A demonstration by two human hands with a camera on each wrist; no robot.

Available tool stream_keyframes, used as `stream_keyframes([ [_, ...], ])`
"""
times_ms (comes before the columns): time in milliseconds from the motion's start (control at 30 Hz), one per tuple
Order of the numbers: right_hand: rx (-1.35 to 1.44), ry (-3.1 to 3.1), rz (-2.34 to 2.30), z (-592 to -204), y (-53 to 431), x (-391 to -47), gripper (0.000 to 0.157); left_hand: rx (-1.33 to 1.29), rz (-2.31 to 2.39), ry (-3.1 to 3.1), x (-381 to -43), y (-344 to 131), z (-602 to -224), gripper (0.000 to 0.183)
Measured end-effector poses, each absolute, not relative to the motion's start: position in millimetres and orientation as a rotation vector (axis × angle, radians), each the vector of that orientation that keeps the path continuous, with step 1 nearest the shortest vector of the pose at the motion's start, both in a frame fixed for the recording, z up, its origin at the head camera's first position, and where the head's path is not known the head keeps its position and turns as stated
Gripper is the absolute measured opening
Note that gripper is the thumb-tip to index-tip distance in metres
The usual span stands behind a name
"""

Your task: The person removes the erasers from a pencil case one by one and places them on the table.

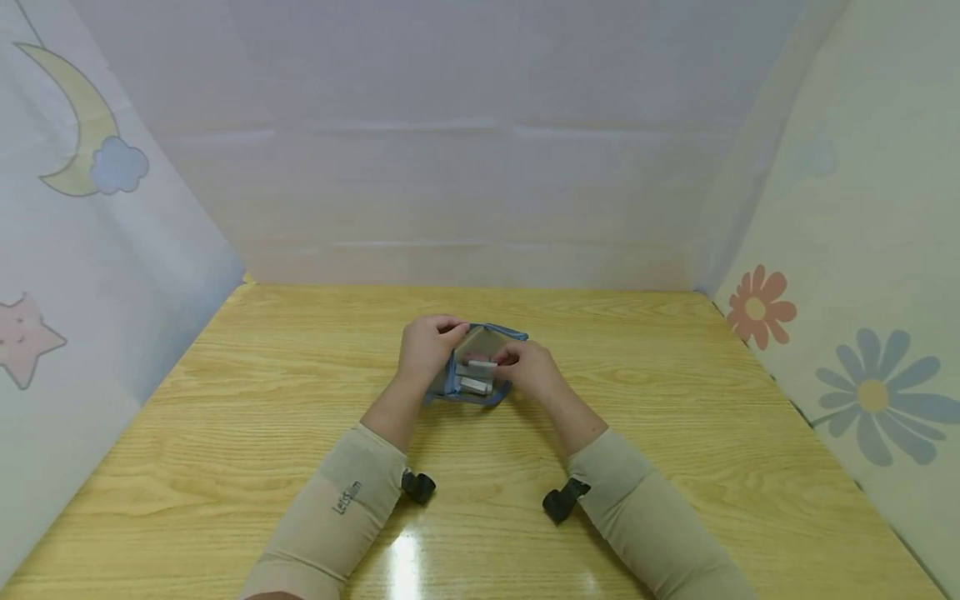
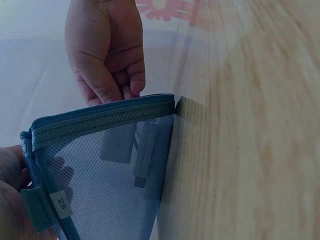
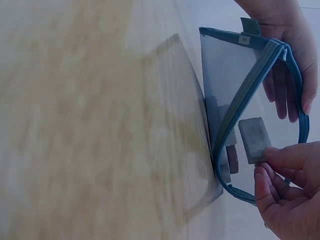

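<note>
A mesh zipper pouch [image 1: 452, 375] with blue trim stands unzipped on the table, its mouth spread. My left hand [image 1: 423, 346] grips the pouch's edge near the zipper end; a small "25" label [image 2: 61, 204] shows there. Between thumb and fingers my right hand [image 1: 531, 368] pinches a pale flat rectangular block [image 3: 255, 139], perhaps an eraser, at the pouch's mouth. Another white block [image 1: 474, 386] lies inside the pouch. Near it, a darker small piece [image 3: 233, 159] shows in the right wrist view. Mesh blurs the contents in the left wrist view.
The wood-grain table [image 1: 262, 433] spreads around the pouch. Pale sheets stand at the back and both sides, the right one with printed flowers [image 1: 873, 396]. Black wrist mounts [image 1: 417, 487] hang beneath both beige sleeves [image 1: 337, 504].
</note>
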State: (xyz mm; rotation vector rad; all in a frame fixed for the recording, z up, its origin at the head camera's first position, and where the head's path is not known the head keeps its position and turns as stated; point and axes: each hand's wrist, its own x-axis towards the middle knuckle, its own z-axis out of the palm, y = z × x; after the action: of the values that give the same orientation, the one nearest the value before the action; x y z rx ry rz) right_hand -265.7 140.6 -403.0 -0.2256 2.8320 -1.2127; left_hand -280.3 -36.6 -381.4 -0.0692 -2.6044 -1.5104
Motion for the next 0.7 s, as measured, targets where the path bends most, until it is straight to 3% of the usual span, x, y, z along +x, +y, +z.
stream_keyframes([
  [700, -0.195, 2.766, -1.359, -395.7, 177.7, -268.5, 0.01, -0.074, -1.528, -2.606, -282.7, -39.0, -383.0, 0.017],
])
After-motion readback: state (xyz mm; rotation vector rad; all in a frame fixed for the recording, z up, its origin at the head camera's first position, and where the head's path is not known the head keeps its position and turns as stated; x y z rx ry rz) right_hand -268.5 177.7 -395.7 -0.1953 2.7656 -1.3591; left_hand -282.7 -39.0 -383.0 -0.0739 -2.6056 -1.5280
